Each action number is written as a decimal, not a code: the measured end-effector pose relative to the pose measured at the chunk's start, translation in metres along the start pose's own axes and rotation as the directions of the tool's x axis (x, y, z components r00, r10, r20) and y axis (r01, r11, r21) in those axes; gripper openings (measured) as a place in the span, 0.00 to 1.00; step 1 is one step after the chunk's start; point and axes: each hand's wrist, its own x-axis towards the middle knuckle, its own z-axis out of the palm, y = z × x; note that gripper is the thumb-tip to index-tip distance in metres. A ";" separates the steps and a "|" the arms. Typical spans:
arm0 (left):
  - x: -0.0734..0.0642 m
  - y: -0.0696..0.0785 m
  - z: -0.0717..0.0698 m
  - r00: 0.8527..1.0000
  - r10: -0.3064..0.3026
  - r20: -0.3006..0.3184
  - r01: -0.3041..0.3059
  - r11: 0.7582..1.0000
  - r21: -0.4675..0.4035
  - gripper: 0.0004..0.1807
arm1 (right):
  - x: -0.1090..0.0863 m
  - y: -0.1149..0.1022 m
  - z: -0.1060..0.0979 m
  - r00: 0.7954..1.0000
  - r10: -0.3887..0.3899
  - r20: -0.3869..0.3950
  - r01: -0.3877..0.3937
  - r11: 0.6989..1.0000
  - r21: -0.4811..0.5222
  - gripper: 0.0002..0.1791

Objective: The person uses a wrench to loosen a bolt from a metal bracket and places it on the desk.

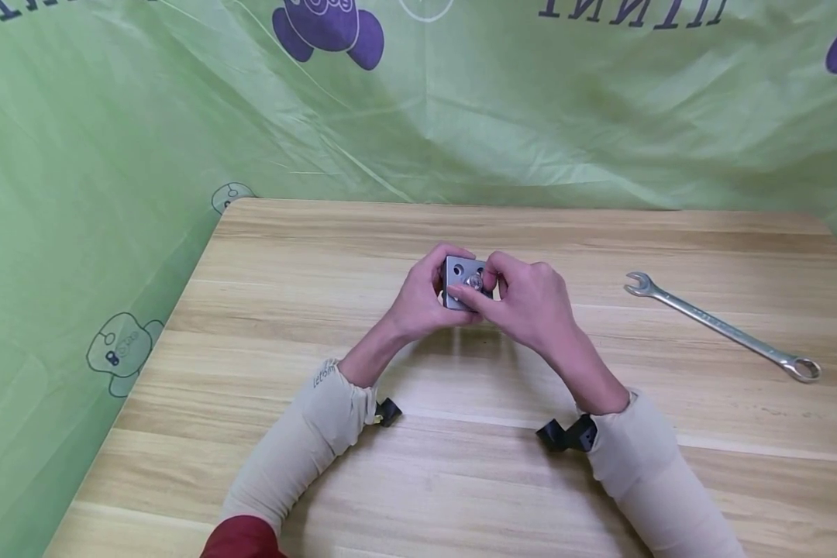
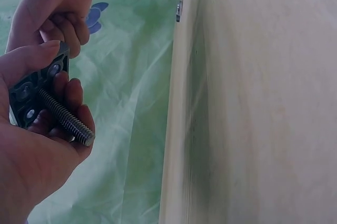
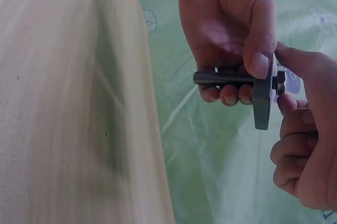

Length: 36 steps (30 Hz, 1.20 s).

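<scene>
Above the middle of the table, my left hand grips a small grey square plate with holes by its edges. A threaded bolt passes through the plate, its long shank sticking out of the back over the left fingers. At the front face, the thumb and index finger of my right hand pinch the hex bolt head. The other right fingers are curled in, as the right wrist view shows. From the left wrist view, the plate's dark recessed back and the bolt's shank are visible.
A combination wrench lies on the wooden table to the right, its open end toward the back. Green printed sheeting hangs behind the table and along its left side. Small black devices are strapped at both wrists.
</scene>
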 end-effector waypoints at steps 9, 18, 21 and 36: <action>-0.001 0.000 0.001 1.000 0.002 0.006 -0.002 0.999 0.046 0.36 | -0.001 -0.001 0.001 1.000 -0.012 -0.018 0.012 1.000 0.016 0.20; -0.001 0.001 -0.002 1.000 -0.004 -0.005 0.004 1.000 -0.009 0.36 | 0.000 0.001 -0.006 0.993 -0.115 -0.018 0.116 0.986 0.124 0.13; -0.001 0.001 -0.002 1.000 0.003 0.001 -0.003 1.000 -0.024 0.36 | 0.001 0.003 -0.010 0.993 -0.111 0.034 0.102 0.975 0.196 0.11; -0.001 0.002 -0.001 0.998 0.006 0.067 -0.002 0.999 -0.054 0.37 | 0.003 0.009 -0.018 0.971 -0.125 0.202 0.031 0.909 0.415 0.16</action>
